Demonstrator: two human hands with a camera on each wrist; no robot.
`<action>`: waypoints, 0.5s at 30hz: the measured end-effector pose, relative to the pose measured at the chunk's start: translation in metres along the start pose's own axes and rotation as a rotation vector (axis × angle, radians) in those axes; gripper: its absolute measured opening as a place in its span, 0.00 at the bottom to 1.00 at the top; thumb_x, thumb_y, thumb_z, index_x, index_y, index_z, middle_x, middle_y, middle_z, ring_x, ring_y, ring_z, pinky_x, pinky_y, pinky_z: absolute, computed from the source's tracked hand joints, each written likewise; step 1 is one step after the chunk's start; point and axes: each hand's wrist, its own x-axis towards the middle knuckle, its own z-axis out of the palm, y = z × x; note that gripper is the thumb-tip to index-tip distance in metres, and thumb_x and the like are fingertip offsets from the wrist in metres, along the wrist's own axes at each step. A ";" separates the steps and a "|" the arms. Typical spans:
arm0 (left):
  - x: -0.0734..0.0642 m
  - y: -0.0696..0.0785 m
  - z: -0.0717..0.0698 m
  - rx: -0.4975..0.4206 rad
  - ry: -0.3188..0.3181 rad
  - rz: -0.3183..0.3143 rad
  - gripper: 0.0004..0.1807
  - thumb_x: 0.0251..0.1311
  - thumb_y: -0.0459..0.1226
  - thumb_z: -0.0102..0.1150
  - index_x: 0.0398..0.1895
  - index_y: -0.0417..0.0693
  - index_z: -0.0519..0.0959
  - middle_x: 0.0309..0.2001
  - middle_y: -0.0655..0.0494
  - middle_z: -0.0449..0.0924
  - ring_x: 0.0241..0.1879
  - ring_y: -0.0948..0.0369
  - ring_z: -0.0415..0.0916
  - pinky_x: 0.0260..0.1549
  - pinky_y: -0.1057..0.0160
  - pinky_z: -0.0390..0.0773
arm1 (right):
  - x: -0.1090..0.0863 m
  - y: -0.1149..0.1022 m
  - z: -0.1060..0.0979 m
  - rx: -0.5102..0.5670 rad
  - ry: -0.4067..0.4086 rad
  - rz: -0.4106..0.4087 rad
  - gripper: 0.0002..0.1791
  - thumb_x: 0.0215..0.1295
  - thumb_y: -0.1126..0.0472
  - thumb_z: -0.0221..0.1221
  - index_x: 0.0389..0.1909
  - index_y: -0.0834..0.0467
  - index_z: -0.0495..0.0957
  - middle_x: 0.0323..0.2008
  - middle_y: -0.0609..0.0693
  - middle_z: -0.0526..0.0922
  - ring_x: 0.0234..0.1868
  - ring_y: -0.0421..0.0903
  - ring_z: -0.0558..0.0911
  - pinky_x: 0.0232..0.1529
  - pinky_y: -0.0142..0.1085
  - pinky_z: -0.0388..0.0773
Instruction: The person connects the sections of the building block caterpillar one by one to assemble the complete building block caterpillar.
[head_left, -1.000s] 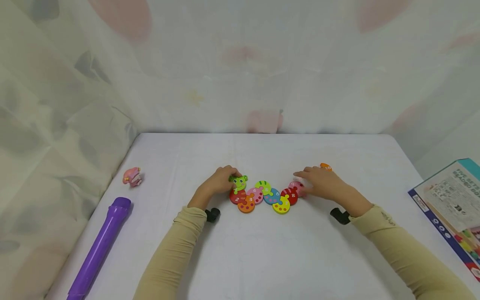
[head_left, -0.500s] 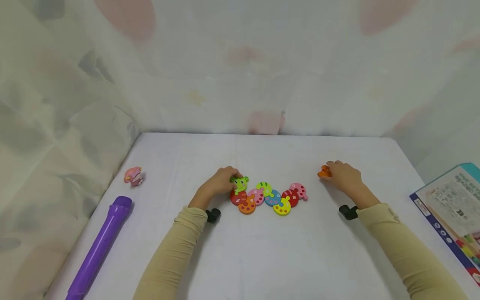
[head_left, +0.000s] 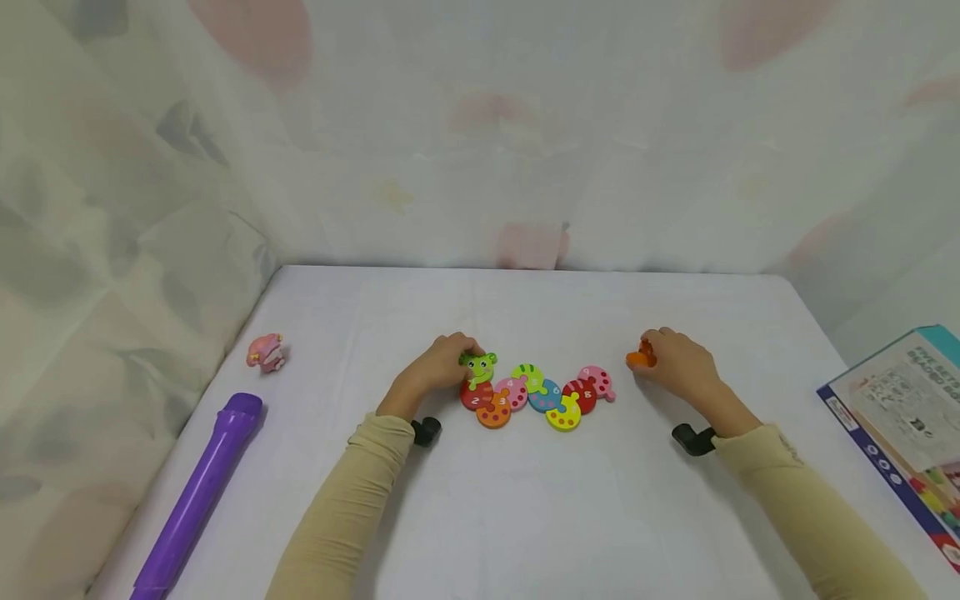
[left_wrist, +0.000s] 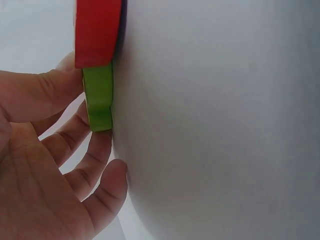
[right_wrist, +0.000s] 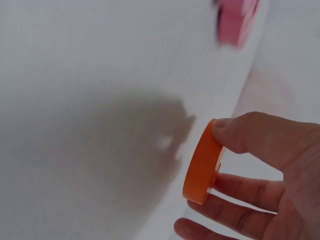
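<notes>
Joined numbered puzzle pieces form a caterpillar (head_left: 512,392) on the white table, from a smiling green head to a pink piece (head_left: 596,382) at the right end. My left hand (head_left: 437,361) grips the green head piece (head_left: 478,367) at its left side. In the left wrist view, thumb and fingers lie around that green piece (left_wrist: 99,95), below a red piece (left_wrist: 98,34). To the right of the chain, my right hand (head_left: 681,361) pinches an orange puzzle piece (head_left: 642,357). The right wrist view shows this piece (right_wrist: 203,162) tilted, its shadow falling on the table.
A purple tube (head_left: 198,496) lies along the left side of the table. Behind it sits a small pink figurine (head_left: 266,353). At the right edge there is a printed box (head_left: 900,425). A patterned cloth (head_left: 480,133) hangs behind the table.
My right hand let go of the chain's pink end piece, reached right to the orange piece and picked it up, then shifted slightly left with it. The left hand stays on the green head.
</notes>
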 end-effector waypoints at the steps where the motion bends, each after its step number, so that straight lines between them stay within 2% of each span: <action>1: 0.000 0.000 0.000 0.001 0.001 -0.002 0.18 0.54 0.30 0.58 0.50 0.47 0.76 0.51 0.52 0.71 0.53 0.54 0.64 0.56 0.54 0.65 | -0.004 -0.004 0.000 0.002 0.007 -0.007 0.24 0.54 0.54 0.63 0.45 0.67 0.72 0.33 0.59 0.75 0.30 0.51 0.73 0.27 0.41 0.74; 9: 0.001 -0.001 0.000 0.014 0.000 -0.024 0.18 0.55 0.31 0.58 0.51 0.49 0.76 0.51 0.53 0.71 0.54 0.55 0.63 0.57 0.54 0.64 | -0.030 -0.032 0.000 -0.030 0.019 -0.077 0.26 0.47 0.49 0.67 0.41 0.64 0.75 0.28 0.51 0.76 0.27 0.47 0.73 0.24 0.36 0.73; 15: 0.002 -0.002 0.001 0.003 -0.001 -0.014 0.18 0.55 0.30 0.58 0.50 0.48 0.76 0.51 0.52 0.71 0.54 0.54 0.63 0.57 0.54 0.64 | -0.037 -0.043 0.006 -0.034 -0.013 -0.125 0.23 0.48 0.50 0.67 0.38 0.62 0.76 0.25 0.48 0.74 0.25 0.44 0.71 0.23 0.34 0.69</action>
